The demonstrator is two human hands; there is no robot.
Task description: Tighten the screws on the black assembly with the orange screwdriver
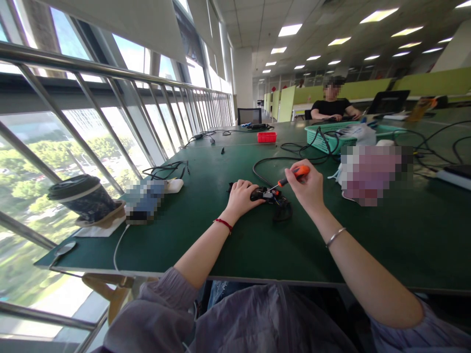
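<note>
Centrally, a small black device [262,194] lies on the dark green table [221,240], just in front of the person. The left hand [241,195] covers its left end, fingers curled down over it and holding it against the tabletop. The right hand [308,189] is closed around an orange-handled screwdriver [294,173], whose shaft slants down-left with the tip touching the device. A black cable [265,163] loops away from the device toward a green basket [327,141]. Beyond sits a red box [267,137]. Far left stands a lidded paper cup [84,198]. Another person [333,105] sits at the table's far end.
</note>
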